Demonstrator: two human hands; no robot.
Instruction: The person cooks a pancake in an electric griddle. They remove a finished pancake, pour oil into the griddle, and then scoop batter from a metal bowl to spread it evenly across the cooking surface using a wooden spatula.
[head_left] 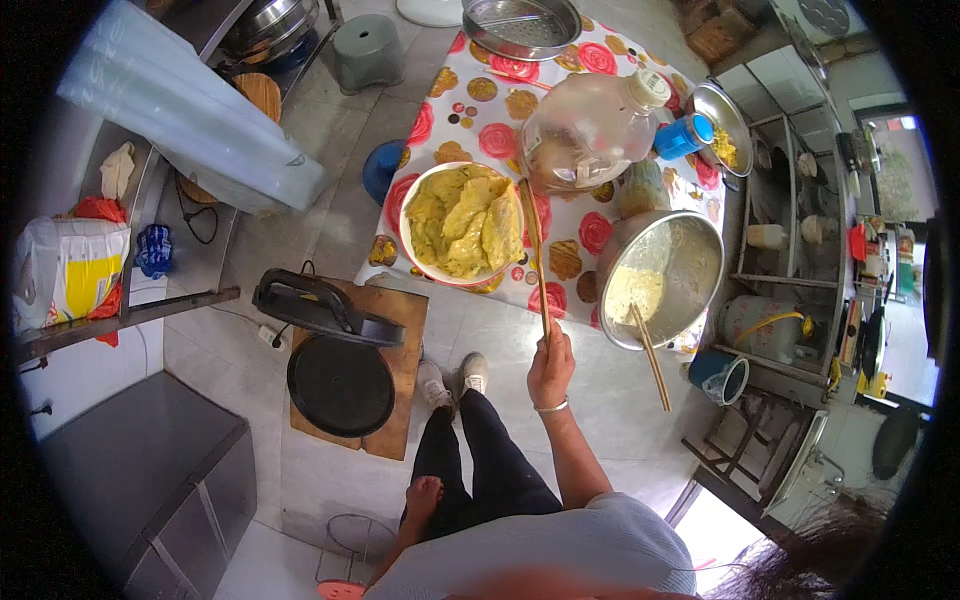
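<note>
My right hand (550, 371), with a bracelet at the wrist, is closed around the lower end of a long wooden spatula (537, 250). The spatula stands up over the table's near edge, its far end close to the right rim of a white bowl (407, 232). Thick yellow-green batter or dough (462, 225) heaps above that bowl's rim. To the right, a large steel basin (690, 260) holds pale wet batter (636, 290), with wooden chopsticks (652, 360) leaning out of it. My left hand (425, 493) hangs beside my left thigh, fingers curled in, nothing visible in it.
On the flowered tablecloth (497, 140) stand a big clear plastic jug (585, 125), a blue can (680, 137) and a steel steamer tray (522, 25). An open round electric griddle (340, 385) sits on a low wooden stand to my left. A bucket (720, 375) stands right of the table.
</note>
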